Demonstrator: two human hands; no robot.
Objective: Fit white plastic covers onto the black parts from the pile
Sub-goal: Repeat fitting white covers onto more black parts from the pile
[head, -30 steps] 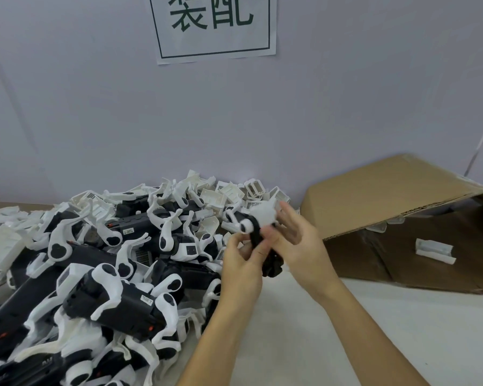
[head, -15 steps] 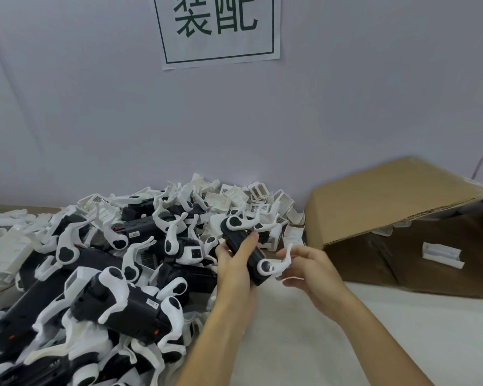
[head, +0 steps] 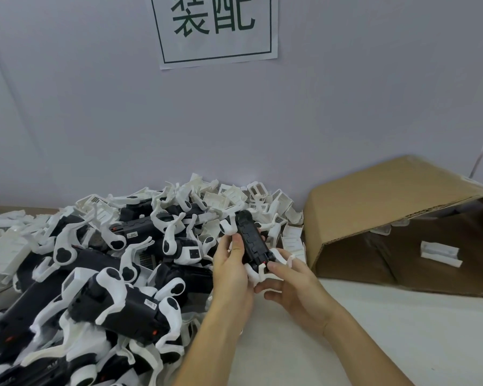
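- Since a second ago, the black part [head: 252, 238] has turned. Before, a white cover sat at its top end near the fingers. Now its flat dark side faces up, and it lies long-ways between both hands.
- The left hand [head: 230, 270] is curled around the left side of the black part, with its thumb lying along the edge.
- The right hand [head: 289, 280] pinches the near end of the part, where a white cover [head: 262, 270] with thin curved arms sits. Its thumb presses on top by a small red spot.
- Another white cover [head: 227, 225] is on the far end of the part.
- The part is held up in the air, just above the right edge of the pile [head: 109, 274].
- The pile is big. It has many black parts with white covers on them, and loose white pieces at the back by the wall.
- The pile sits on a pale table [head: 402, 344]. The table is bare on the right side.
- A brown cardboard box [head: 374, 207] lies tipped on its side at the right. One white piece [head: 441, 253] lies inside it.
- The wall [head: 95, 121] behind is plain and light purple-grey.
- A white paper sign [head: 216, 29] with dark green writing hangs on the wall.
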